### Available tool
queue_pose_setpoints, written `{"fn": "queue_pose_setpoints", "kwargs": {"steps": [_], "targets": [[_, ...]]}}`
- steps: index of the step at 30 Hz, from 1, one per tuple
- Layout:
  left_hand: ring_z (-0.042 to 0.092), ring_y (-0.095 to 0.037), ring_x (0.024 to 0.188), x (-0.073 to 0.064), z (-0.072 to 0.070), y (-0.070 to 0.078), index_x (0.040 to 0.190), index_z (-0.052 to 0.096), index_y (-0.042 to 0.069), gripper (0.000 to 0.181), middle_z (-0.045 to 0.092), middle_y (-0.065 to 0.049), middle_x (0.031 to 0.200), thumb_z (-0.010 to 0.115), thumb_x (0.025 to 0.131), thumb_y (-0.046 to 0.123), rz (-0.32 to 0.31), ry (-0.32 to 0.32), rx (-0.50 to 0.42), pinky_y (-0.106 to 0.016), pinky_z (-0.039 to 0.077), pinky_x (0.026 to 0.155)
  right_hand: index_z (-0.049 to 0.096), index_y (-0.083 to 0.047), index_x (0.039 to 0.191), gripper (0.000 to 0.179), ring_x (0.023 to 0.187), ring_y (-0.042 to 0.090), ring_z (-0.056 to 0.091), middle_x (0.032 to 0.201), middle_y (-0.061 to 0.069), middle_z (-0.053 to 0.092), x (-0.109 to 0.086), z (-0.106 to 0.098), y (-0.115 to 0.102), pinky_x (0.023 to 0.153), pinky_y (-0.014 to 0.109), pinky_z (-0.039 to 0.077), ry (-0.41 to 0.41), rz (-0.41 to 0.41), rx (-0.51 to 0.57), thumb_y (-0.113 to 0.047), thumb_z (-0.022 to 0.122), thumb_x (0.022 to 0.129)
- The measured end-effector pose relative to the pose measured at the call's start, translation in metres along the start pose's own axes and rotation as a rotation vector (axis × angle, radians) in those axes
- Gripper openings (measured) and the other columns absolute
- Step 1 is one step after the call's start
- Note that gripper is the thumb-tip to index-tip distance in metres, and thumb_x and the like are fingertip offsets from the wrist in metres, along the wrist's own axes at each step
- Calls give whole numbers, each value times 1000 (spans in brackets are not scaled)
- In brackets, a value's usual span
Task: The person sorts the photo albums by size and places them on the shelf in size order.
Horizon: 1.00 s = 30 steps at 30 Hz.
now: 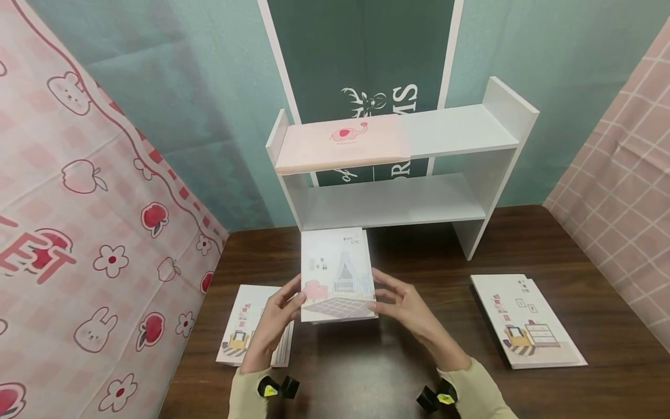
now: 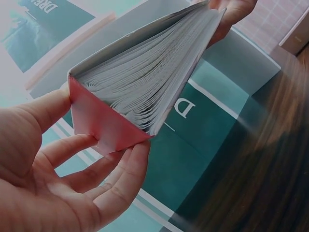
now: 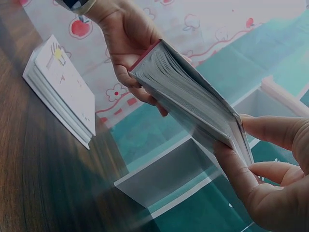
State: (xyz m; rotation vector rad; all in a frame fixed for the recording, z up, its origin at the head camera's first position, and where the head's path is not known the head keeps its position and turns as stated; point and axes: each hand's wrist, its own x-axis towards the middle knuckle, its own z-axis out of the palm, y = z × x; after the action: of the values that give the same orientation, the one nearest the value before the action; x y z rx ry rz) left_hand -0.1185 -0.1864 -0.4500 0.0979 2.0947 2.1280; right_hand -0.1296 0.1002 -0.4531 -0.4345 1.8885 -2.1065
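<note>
A thick photo album [image 1: 337, 273] is held in front of the shelf, its white cover with a tower drawing facing up. My left hand [image 1: 277, 317] grips its left side; the left wrist view shows the thumb and fingertips on the red spine [image 2: 104, 116]. On the opposite side, my right hand [image 1: 408, 305] pinches the cover edges between thumb and fingers, plain in the right wrist view. Pages [image 3: 178, 87] fan slightly between the covers. Below my left forearm lies a stack of albums [image 1: 251, 302], partly hidden by that arm.
A white two-tier shelf [image 1: 392, 203] stands at the back of the dark wooden table [image 1: 419, 361]. Its upper board carries a pink elephant-print cloth [image 1: 340, 137]. Another stack of albums [image 1: 528, 320] lies at the right. Patterned cloth [image 1: 104, 233] hangs along the left side.
</note>
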Motion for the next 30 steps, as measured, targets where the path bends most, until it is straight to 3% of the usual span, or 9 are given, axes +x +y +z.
{"fn": "queue_pose_setpoints", "kwargs": {"steps": [13,23,30], "targets": [[60,-15,95,3,0,5,139,41,9,47,45,-19,135,53,94,11,9,7,23,-29,53,77,36,-5,141,72,107,26,59,141,19,39,3,-1,-6,77,24,52,0,-22,-13,-7,72,79],[56,-21,102,8,1,6,138,44,11,46,45,-17,137,55,93,13,-2,60,29,-30,51,79,37,-4,141,71,111,39,54,141,20,39,7,-1,-9,77,24,53,2,-52,-3,-6,72,79],[54,-24,107,11,1,9,139,43,12,46,44,-14,139,54,94,13,19,44,40,-40,50,85,37,-5,141,71,109,31,58,141,19,39,9,-2,-10,78,24,52,8,-61,-20,-7,72,79]]}}
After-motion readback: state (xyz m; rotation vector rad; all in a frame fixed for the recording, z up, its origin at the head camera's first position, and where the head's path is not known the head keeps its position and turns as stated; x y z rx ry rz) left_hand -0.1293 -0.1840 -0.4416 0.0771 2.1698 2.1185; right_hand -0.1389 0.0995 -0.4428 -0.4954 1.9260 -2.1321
